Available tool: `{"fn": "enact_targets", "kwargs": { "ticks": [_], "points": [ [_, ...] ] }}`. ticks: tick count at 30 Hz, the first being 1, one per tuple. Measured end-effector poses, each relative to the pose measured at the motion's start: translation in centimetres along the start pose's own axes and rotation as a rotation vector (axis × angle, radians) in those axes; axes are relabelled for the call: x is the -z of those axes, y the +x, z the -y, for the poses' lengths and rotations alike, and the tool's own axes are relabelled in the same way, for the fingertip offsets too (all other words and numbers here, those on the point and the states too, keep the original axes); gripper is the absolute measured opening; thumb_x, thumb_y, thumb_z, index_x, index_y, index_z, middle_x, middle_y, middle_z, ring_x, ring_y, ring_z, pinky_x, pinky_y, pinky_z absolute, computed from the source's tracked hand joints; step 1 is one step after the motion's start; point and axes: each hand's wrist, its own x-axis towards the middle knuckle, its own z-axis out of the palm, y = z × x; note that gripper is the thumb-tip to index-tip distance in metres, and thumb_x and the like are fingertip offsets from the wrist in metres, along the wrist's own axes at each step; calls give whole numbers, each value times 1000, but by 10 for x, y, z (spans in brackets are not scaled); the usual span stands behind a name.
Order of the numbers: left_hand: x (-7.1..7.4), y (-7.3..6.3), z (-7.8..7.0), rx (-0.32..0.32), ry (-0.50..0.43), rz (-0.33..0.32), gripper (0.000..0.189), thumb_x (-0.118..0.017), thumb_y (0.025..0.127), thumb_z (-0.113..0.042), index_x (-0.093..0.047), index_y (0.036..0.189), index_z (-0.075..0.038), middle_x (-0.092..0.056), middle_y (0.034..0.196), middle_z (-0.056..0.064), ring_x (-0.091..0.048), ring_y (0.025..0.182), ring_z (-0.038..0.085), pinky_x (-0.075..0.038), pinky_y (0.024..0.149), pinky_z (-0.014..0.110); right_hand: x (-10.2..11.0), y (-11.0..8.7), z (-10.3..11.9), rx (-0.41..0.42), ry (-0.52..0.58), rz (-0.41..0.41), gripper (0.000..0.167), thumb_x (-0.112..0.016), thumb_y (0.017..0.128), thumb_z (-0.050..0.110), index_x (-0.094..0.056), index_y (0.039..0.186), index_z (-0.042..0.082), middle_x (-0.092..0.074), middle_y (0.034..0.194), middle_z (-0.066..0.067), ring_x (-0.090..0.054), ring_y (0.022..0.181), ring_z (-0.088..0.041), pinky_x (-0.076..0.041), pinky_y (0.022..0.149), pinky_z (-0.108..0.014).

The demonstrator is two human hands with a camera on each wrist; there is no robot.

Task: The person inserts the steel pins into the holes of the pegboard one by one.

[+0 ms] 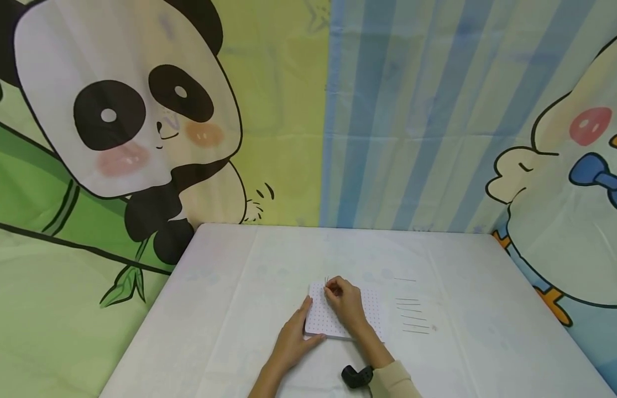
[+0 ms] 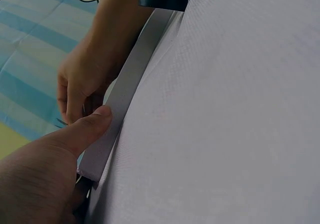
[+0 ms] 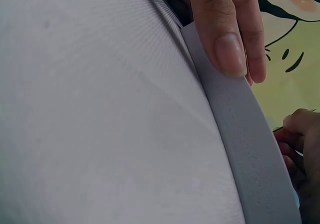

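Note:
A white board (image 1: pixel 320 318) with rows of small dots lies flat on the table. My left hand (image 1: pixel 292 336) holds its near left corner, the thumb along the front side and the fingers along the left side. In the left wrist view the left thumb (image 2: pixel 90 129) rests on the board's side face (image 2: pixel 125 84). Over the board's far part my right hand (image 1: pixel 345 304) pinches a thin dark stick (image 1: pixel 325 282); a second thin line shows close beside it. The fingers hide the sticks' lower ends, so I cannot tell whether they touch the board.
To the right of the board several thin dark sticks (image 1: pixel 412 317) lie roughly parallel on the white-covered table (image 1: pixel 229 331). One more stick (image 1: pixel 405 279) lies farther back. A black device (image 1: pixel 356 377) is at the right wrist. Printed cloth (image 1: pixel 288 110) hangs behind the table.

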Motion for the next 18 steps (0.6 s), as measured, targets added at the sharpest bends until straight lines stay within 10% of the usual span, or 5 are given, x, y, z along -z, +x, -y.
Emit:
{"fn": "enact_targets", "kwargs": {
  "ticks": [11,18],
  "points": [
    [-1,-2,-2,19,-13,26,90,-72,77,-38,-23,147,-10,-32,146,11,-37,128,32,-33,103,46,25,-16,7,-120,-4,135,27,-74,77,11,-60,100,9,-65,93,2,-61,87,-10,-51,80,-25],
    [0,0,-3,16,16,-1,91,-73,75,-37,-24,146,-8,-34,144,13,-39,126,34,-33,103,47,62,-29,1,-160,-34,19,19,-76,75,10,-66,91,12,-64,84,8,-58,74,-6,-52,66,-23]
  ]
}}
